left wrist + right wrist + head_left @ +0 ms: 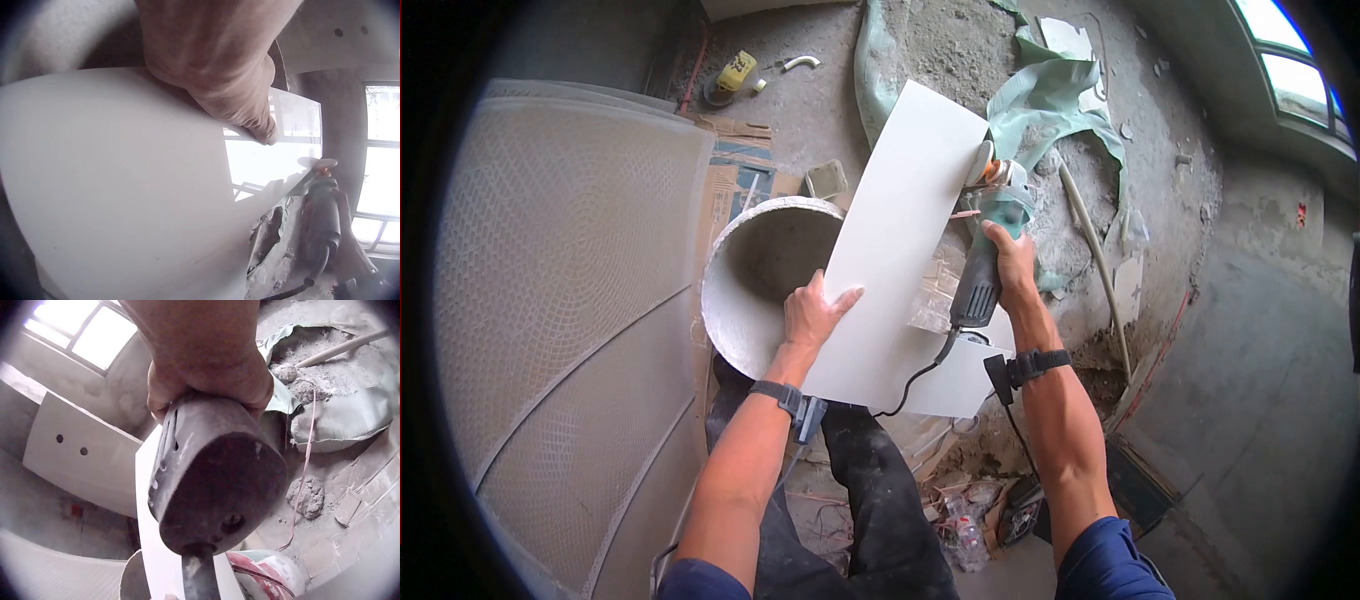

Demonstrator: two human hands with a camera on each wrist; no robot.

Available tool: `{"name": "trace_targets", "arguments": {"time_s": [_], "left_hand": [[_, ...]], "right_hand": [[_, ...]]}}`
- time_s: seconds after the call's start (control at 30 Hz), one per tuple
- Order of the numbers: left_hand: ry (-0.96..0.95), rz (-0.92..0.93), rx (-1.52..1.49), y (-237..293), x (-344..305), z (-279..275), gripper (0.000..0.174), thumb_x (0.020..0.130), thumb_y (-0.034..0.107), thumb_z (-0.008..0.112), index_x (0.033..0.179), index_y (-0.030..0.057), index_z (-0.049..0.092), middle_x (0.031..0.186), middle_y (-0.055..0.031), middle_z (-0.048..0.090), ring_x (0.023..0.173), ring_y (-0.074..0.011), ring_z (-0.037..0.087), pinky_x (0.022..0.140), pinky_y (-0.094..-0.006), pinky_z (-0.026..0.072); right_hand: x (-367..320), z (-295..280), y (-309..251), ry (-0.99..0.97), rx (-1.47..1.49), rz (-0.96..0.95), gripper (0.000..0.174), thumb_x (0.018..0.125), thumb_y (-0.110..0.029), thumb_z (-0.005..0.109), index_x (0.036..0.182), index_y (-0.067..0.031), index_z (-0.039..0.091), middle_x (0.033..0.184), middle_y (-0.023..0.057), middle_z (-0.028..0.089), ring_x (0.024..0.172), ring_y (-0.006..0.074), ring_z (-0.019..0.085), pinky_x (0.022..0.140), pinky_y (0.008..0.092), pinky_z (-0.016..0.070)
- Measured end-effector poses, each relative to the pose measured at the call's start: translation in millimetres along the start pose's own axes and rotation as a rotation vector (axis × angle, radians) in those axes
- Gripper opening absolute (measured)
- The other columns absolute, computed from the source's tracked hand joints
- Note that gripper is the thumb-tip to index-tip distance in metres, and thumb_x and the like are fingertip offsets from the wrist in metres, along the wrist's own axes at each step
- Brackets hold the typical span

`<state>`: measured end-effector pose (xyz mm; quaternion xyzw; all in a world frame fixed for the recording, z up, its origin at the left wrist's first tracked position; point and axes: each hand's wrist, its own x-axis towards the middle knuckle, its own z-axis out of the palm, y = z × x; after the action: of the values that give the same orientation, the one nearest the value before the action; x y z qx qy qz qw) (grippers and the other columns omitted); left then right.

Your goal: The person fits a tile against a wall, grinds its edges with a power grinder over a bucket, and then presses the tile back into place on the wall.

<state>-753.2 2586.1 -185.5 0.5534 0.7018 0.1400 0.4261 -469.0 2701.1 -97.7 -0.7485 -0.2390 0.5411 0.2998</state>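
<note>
A long white tile (890, 210) leans over a round white-rimmed bucket (718, 285). The left hand (813, 315) grips the tile's left edge, thumb on its face; the left wrist view shows that thumb on the glossy surface (125, 169). The right hand (1015, 262) is wrapped round the body of an angle grinder (978, 275), whose disc (980, 163) is at the tile's upper right edge; whether they touch, I cannot tell. In the right wrist view the grinder's rear end (219, 487) hides the disc.
Another white piece (945, 375) lies below the tile. A black cord (915, 380) runs from the grinder towards the legs. Textured panels (580, 200) stand at left. Green sheeting (1040, 100) with rubble, a pole (1095, 250) and a yellow bottle (737, 72) lie beyond.
</note>
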Motion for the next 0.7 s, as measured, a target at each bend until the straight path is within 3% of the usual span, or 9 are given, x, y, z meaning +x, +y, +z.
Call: {"name": "trace_targets", "arguments": {"time_s": [0.27, 0.47, 0.53, 0.7], "left_hand": [[-0.004, 0.001, 0.018, 3, 1, -2, 0.069, 0.082, 0.064, 0.067, 0.091, -0.0040, 0.061, 0.073, -0.0274, 0.067, 0.072, -0.0449, 0.068, 0.064, -0.0506, 0.0552], [-0.010, -0.013, 0.022, 3, 2, -1, 0.069, 0.082, 0.065, 0.067, 0.091, -0.0034, 0.061, 0.074, -0.0278, 0.067, 0.073, -0.0456, 0.068, 0.065, -0.0514, 0.0549], [-0.008, -0.008, 0.013, 4, 1, -1, 0.070, 0.082, 0.066, 0.067, 0.091, -0.0032, 0.061, 0.074, -0.0279, 0.067, 0.073, -0.0459, 0.067, 0.066, -0.0518, 0.0547], [-0.013, -0.008, -0.014, 3, 1, 1, 0.071, 0.081, 0.068, 0.065, 0.091, -0.0028, 0.061, 0.075, -0.0284, 0.067, 0.075, -0.0468, 0.067, 0.067, -0.0527, 0.0541]], "right_hand": [[-5, -8, 29, -0.005, -0.023, 0.038, 0.038, 0.081, -0.027, 0.071, 0.108, -0.0019, 0.061, 0.090, 0.0024, 0.061, 0.076, 0.0130, 0.056, 0.071, 0.0302, 0.0472], [-19, -4, 37, 0.006, -0.022, 0.010, 0.037, 0.082, -0.028, 0.070, 0.108, -0.0033, 0.059, 0.086, 0.0023, 0.060, 0.069, 0.0126, 0.057, 0.063, 0.0298, 0.0492], [-23, -5, 39, 0.020, -0.038, 0.045, 0.038, 0.081, -0.026, 0.070, 0.108, -0.0011, 0.059, 0.089, 0.0034, 0.061, 0.074, 0.0133, 0.057, 0.070, 0.0307, 0.0482], [-34, -3, 50, 0.009, 0.009, 0.084, 0.037, 0.081, -0.025, 0.069, 0.108, -0.0012, 0.059, 0.090, 0.0037, 0.062, 0.075, 0.0133, 0.057, 0.072, 0.0309, 0.0485]]}}
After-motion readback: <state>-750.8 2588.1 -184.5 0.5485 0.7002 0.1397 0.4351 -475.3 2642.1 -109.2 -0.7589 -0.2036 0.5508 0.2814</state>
